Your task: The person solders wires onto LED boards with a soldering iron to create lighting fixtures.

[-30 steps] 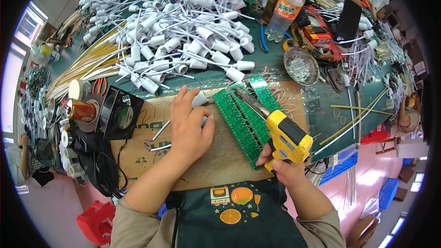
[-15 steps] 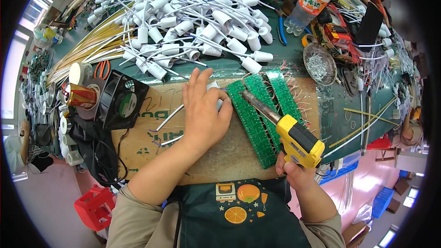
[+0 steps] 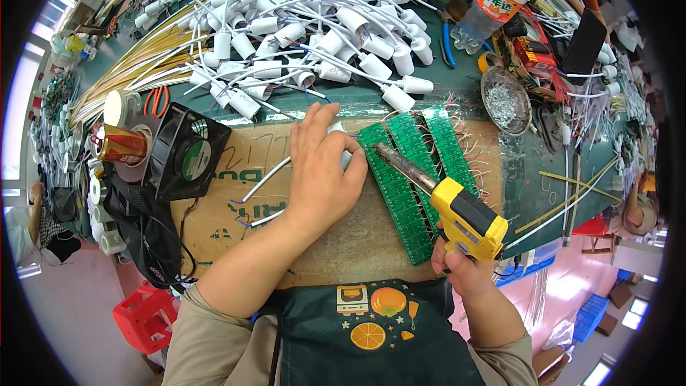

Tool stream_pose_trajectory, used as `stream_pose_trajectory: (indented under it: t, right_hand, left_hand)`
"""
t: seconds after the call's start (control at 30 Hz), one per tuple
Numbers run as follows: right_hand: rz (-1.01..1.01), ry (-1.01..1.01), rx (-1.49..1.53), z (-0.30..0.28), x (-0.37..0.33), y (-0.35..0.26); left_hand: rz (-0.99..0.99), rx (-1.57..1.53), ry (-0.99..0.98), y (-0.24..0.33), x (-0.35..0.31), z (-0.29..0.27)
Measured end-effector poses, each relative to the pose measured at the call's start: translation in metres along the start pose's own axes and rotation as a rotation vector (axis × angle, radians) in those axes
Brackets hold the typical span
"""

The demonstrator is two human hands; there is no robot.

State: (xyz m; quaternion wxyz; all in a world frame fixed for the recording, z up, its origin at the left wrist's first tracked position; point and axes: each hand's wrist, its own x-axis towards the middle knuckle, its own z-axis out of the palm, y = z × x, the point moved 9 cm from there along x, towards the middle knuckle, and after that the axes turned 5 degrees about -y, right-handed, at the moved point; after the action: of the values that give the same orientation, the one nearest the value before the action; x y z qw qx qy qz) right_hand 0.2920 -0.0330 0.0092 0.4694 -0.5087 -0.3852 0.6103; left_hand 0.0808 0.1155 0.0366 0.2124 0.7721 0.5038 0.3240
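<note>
My right hand [image 3: 461, 264] grips a yellow and black soldering gun [image 3: 468, 218]. Its metal tip reaches the upper left end of the nearest green circuit board strip [image 3: 396, 204]. Just left of that tip, my left hand [image 3: 325, 168] is closed round a white lamp holder [image 3: 344, 159], mostly covered by the fingers. White cables [image 3: 268, 180] with thin stripped ends stick out left of this hand. Two more green board strips [image 3: 446, 146] lie alongside, red and white wires along the right edge. All three strips rest on a brown board [image 3: 314, 261].
Many white lamp holders [image 3: 332, 43] with cables are heaped at the back. A black fan [image 3: 191, 154] and a red-gold can [image 3: 121, 144] stand left. Back right are a bottle [image 3: 493, 7], blue-handled pliers [image 3: 446, 46] and a bowl of metal bits [image 3: 506, 100]. Other people sit at both sides.
The whole view has shifted slightly. Both hands keep nearly the same pose, with the soldering gun's tip still at the end of the nearest strip.
</note>
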Motion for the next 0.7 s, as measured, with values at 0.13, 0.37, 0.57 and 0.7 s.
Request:
stream_pose_trajectory:
  t: [0.13,0.37,0.57,0.7]
  right_hand:
    - [0.023,0.003,-0.010,0.0015,0.0014,-0.0025]
    - [0.058,0.003,0.016,0.0053,0.0041,-0.0052]
    - [0.098,0.021,0.016,0.0025,0.0026,-0.0007]
    - [0.044,0.025,0.020,0.0031,0.0034,-0.0031]
  left_hand:
    - [-0.002,-0.004,0.002,-0.0007,-0.0007,0.0011]
    - [0.008,0.002,0.001,-0.0007,-0.0010,0.0007]
    - [0.007,-0.007,-0.001,-0.0014,-0.0013,0.0015]
    - [0.006,-0.003,-0.001,-0.0020,-0.0020,0.0017]
